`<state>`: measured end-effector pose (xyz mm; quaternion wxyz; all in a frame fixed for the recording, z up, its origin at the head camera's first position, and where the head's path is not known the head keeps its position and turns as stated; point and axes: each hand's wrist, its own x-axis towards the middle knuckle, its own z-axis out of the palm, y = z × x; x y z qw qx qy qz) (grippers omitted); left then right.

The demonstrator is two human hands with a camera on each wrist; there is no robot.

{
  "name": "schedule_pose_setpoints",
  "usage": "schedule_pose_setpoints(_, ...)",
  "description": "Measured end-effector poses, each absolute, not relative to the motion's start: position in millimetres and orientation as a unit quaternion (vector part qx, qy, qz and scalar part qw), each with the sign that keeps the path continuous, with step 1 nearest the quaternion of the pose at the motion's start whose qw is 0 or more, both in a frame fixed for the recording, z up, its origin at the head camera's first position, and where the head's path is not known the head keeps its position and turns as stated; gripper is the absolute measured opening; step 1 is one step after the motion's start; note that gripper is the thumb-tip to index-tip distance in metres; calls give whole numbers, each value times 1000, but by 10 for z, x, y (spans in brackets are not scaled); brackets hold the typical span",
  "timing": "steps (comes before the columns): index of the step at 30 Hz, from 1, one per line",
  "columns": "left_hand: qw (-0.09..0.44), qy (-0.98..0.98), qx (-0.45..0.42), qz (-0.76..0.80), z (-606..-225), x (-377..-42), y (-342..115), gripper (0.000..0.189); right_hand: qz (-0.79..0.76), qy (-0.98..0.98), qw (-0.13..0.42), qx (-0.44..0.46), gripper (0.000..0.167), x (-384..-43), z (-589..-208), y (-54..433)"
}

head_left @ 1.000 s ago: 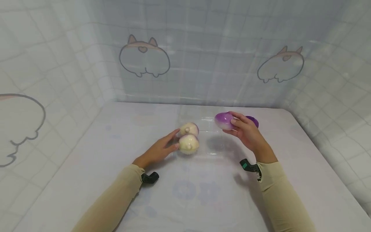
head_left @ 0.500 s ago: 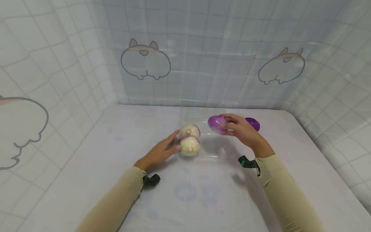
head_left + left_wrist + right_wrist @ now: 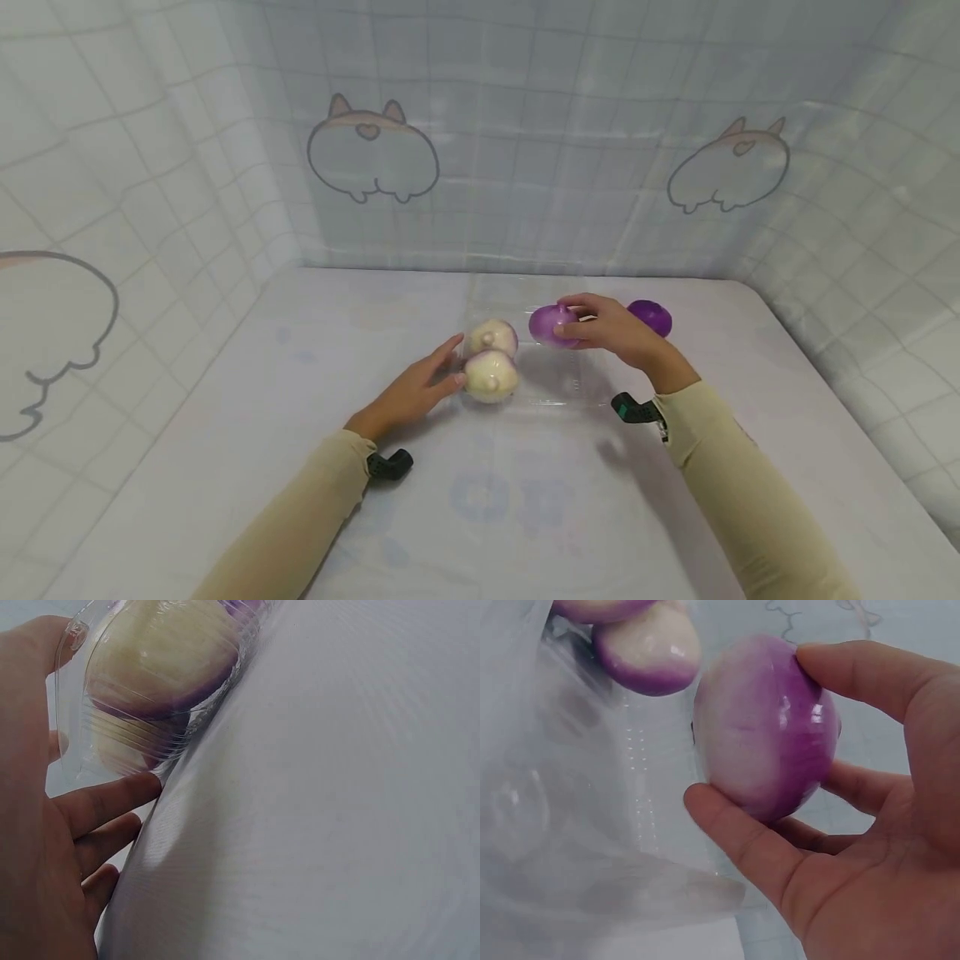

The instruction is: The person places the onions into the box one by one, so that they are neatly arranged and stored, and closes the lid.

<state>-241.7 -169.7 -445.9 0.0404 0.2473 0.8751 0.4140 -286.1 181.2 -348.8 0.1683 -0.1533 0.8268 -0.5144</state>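
My right hand (image 3: 611, 333) holds a purple-and-white turnip (image 3: 550, 325) above the right part of a clear plastic container (image 3: 551, 403). In the right wrist view, thumb and fingers grip this glossy turnip (image 3: 761, 727) by its purple side. Two whiter turnips, a near one (image 3: 491, 377) and a far one (image 3: 492, 336), sit at the container's left end. My left hand (image 3: 408, 396) rests against that end with its fingers fairly straight. The left wrist view shows thumb and fingers touching the clear wall (image 3: 75, 712), turnips behind it.
A dark purple round vegetable (image 3: 651, 318) lies on the white-covered table (image 3: 480, 517), right of the right hand. Tile-patterned sheeting (image 3: 525, 167) with animal drawings stands behind the table and along both sides. The container's clear lid or rear flap (image 3: 525, 287) is hard to make out.
My right hand has moved left and slightly down with the turnip, bringing it over the container. The dark purple vegetable shows more fully now. My left hand stays against the container.
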Motion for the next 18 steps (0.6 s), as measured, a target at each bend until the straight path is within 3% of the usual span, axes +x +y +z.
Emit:
schedule_pose_setpoints(4, 42, 875, 245, 415, -4470, -2411, -1720, 70, -478, 844, 175, -169, 72, -2877, -3482, 1740)
schedule_pose_setpoints(11, 40, 872, 252, 417, -4473, -2415, -1732, 70, -461, 853, 168, -177, 61, -2905, -3510, 1695)
schedule_pose_setpoints(18, 43, 872, 250, 418, -4452, -2406, -1727, 69, -459, 857, 153, -178, 65, -2912, -3541, 1668)
